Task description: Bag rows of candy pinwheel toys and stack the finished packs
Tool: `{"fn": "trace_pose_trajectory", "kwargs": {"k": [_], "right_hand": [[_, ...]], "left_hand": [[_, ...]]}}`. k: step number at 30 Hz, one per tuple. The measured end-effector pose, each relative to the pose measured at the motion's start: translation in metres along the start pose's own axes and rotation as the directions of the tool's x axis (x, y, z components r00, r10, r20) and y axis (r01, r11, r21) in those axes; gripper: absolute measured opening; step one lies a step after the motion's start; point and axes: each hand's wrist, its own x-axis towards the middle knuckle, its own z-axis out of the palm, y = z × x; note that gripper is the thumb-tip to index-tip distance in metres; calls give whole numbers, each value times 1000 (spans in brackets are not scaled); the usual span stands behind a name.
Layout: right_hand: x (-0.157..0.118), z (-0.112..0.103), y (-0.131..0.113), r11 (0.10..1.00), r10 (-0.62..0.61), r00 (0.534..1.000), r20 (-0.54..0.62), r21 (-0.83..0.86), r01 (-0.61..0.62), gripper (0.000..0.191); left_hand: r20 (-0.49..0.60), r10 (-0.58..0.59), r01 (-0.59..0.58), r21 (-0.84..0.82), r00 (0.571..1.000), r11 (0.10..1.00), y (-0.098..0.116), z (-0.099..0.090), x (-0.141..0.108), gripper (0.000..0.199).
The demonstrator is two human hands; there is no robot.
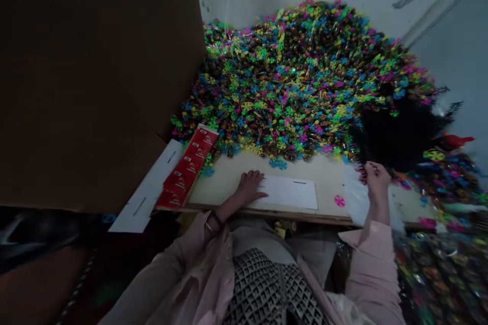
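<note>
My left hand [249, 188] lies flat with its fingers apart, on the left end of a white card strip [292, 193] with dark slot-like marks. That strip lies along the front of the pale wooden table [232, 165]. My right hand [376, 176] is closed in a pinch above a sheet of whitish plastic [353, 188], beside a black stringy bundle [396, 132]. What it pinches, if anything, is too small and dim to name. A single pink spoked disc [339, 200] rests between the white card strip and the plastic.
A large heap of small colourful toys with spoked discs [282, 86] covers the back, against the wall. A big cardboard box [95, 86] stands at left. Red printed cards [186, 170] and another white strip [147, 188] lie next to it. More wrapped pieces [450, 264] sit lower right.
</note>
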Motion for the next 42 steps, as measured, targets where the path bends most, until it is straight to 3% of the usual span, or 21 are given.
{"fn": "trace_pose_trajectory", "kwargs": {"k": [2, 4, 7, 9, 11, 14, 16, 18, 20, 23, 25, 26, 29, 31, 34, 36, 38, 42], "right_hand": [[-30, 11, 4, 993, 51, 996, 73, 98, -58, 50], [-56, 20, 13, 994, 48, 990, 130, 90, -60, 54], [-68, 28, 30, 996, 34, 999, 6, -77, -33, 49], [-54, 26, 38, 991, -2, 978, -207, -135, -26, 46], [-29, 18, 38, 992, -39, 925, -377, -129, -11, 47], [7, 3, 21, 995, -98, 862, -497, -62, 77, 51], [20, -4, 5, 989, -86, 916, -391, 78, 126, 50], [20, -8, -7, 962, -45, 989, -139, 261, 80, 46], [9, -9, -16, 925, -31, 999, 32, 380, 16, 40], [-21, -2, -22, 917, -45, 990, 136, 400, -13, 32], [-48, 11, -22, 958, -39, 940, 339, 281, -61, 29], [-62, 20, -20, 981, -32, 890, 455, 186, -60, 28], [-103, 49, -7, 991, -101, 736, 669, -1, 137, 24], [-125, 66, 7, 921, -223, 647, 729, -59, 384, 25], [-149, 79, 31, 669, -316, 514, 797, -197, 717, 42], [-160, 80, 42, 500, -313, 480, 819, -288, 817, 55], [-168, 78, 49, 401, -334, 476, 814, -334, 853, 61], [-176, 81, 53, 346, -359, 434, 827, -314, 884, 59]], "left_hand": [[-29, -61, 60, -3, 998, 998, -2, 2, -14, 74], [-58, -99, 98, -19, 993, 995, -5, 5, -22, 70], [-95, -111, 108, -35, 989, 994, -8, 11, -24, 66], [-109, -107, 103, -34, 988, 994, -8, 16, -23, 63], [-105, -104, 102, -32, 989, 994, -8, 21, -22, 61], [-92, -100, 98, -31, 991, 995, -8, 25, -22, 57], [-94, -98, 95, -31, 991, 995, -9, 27, -23, 56], [-105, -97, 94, -35, 990, 995, -11, 28, -22, 55], [-119, -91, 87, -45, 989, 995, -12, 29, -21, 56], [-124, -90, 84, -59, 988, 995, -11, 30, -20, 56], [-102, -103, 96, -70, 989, 993, -10, 27, -21, 58], [-89, -113, 106, -80, 990, 991, -9, 24, -22, 61], [-93, -151, 136, -150, 984, 979, -8, 11, -26, 81], [-151, -193, 160, -206, 970, 965, -9, 0, -28, 94], [-195, -166, 128, -195, 967, 972, -12, -17, -34, 95], [-124, -79, 61, -142, 989, 988, -16, -27, -40, 81], [-27, -39, 35, -125, 999, 991, -19, -35, -48, 69], [13, -44, 46, -189, 999, 981, -10, -38, -60, 55]]}}
